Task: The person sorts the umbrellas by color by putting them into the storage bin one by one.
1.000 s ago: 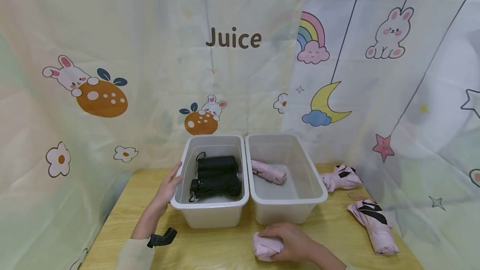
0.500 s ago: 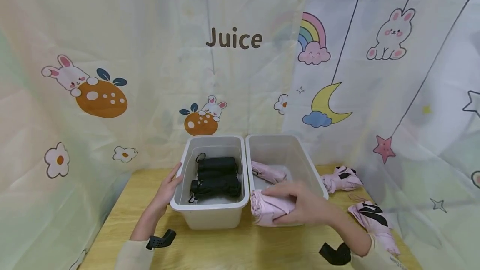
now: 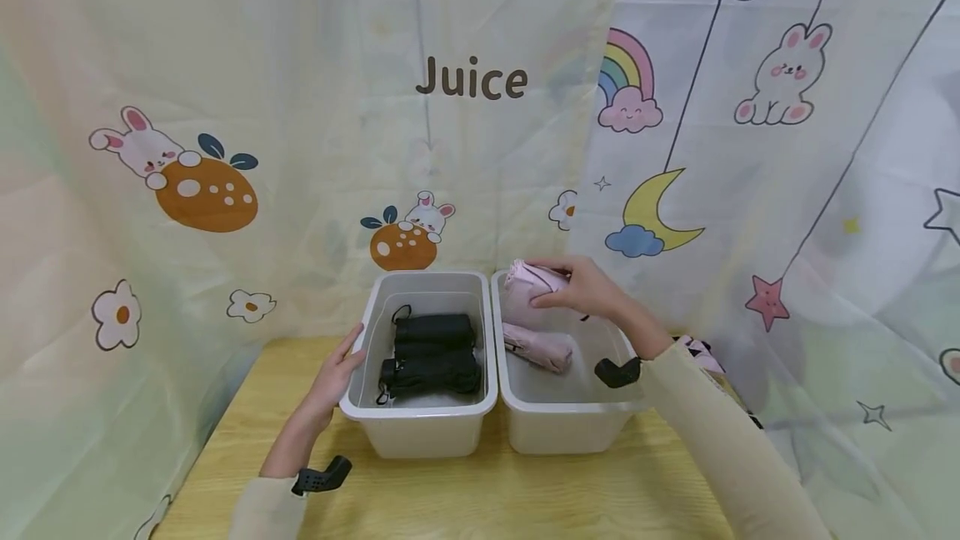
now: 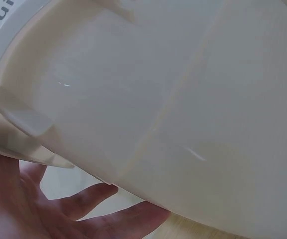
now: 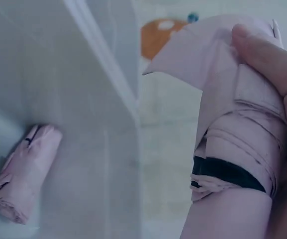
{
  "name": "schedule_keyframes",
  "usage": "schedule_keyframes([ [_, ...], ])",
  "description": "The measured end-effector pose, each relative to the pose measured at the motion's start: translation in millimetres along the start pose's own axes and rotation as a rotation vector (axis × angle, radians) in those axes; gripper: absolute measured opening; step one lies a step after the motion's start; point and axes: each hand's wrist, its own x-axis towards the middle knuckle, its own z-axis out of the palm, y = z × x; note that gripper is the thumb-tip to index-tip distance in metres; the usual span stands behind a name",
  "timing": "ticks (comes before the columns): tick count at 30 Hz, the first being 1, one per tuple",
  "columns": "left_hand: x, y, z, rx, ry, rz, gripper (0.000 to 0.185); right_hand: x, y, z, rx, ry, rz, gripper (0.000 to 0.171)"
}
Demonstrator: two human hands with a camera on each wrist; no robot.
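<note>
My right hand [image 3: 588, 286] grips a rolled pink folding umbrella [image 3: 531, 282] over the back of the right white bin [image 3: 570, 408]. In the right wrist view its loose fabric flap, dark band and wrapped strap show, with my thumb along it. Below, another pink umbrella [image 3: 538, 347] lies on that bin's floor. My left hand [image 3: 333, 377] rests at the left side of the left white bin [image 3: 420, 412], and the left wrist view shows its fingers [image 4: 123, 219] extended against the outer wall under the rim. Inside that bin lie two black folding umbrellas [image 3: 435, 372], side by side.
Both bins stand side by side on a wooden table [image 3: 450, 498]. Right of them, a pink umbrella with black markings [image 3: 701, 352] is mostly hidden behind my right sleeve [image 3: 720, 432]. A printed curtain [image 3: 480, 165] hangs behind and at both sides.
My right hand has lifted the pink umbrella from the table in front of the bins and carried it forward over the right bin. The left hand stays at the left bin.
</note>
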Motion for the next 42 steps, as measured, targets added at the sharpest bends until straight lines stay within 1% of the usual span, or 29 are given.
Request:
schedule_keyframes([
  [1,0.5,0.5,-0.5,0.003,0.000,-0.002,0.056,8,13,3,0.000,0.002,0.014,0.066],
  [3,0.8,1.5,-0.9,0.000,0.000,-0.004,0.056,20,30,8,-0.005,-0.005,0.040,0.067],
  [4,0.8,1.9,-0.9,-0.003,0.000,-0.005,0.056,24,37,10,-0.004,-0.011,0.050,0.067],
  [7,0.3,3.8,-2.1,0.004,-0.015,-0.007,0.057,35,55,19,0.014,-0.024,0.120,0.065],
  [9,-0.1,5.3,-4.9,0.009,-0.007,-0.008,0.058,42,67,26,0.001,-0.026,0.156,0.064],
  [12,-1.7,7.5,-10.6,0.022,0.021,-0.012,0.058,53,82,38,-0.031,-0.042,0.163,0.064],
  [15,-2.9,7.9,-13.7,0.014,0.028,-0.015,0.057,59,96,49,-0.047,-0.063,0.169,0.062],
  [17,-3.2,7.1,-12.7,0.005,0.012,-0.017,0.058,58,104,53,-0.031,-0.071,0.199,0.061],
  [19,-3.4,6.4,-9.9,-0.005,0.000,-0.015,0.058,55,110,57,-0.050,-0.076,0.230,0.059],
  [21,-3.1,6.0,-6.7,-0.012,0.004,-0.011,0.058,52,116,59,-0.052,-0.078,0.253,0.057],
  [28,-1.8,3.6,1.1,-0.018,0.001,0.001,0.057,42,134,69,-0.001,-0.051,0.413,0.058],
  [30,-1.8,2.5,1.8,-0.022,0.001,0.003,0.056,41,138,71,0.002,-0.051,0.424,0.059],
  [34,-1.1,3.3,2.5,-0.033,0.009,0.018,0.056,41,150,77,0.024,-0.034,0.407,0.058],
  [37,-0.7,4.1,2.4,-0.036,0.007,0.019,0.057,40,163,83,0.026,-0.027,0.402,0.057],
  [42,-2.1,2.2,2.3,-0.022,0.004,-0.004,0.058,36,186,96,0.061,-0.066,0.416,0.059],
])
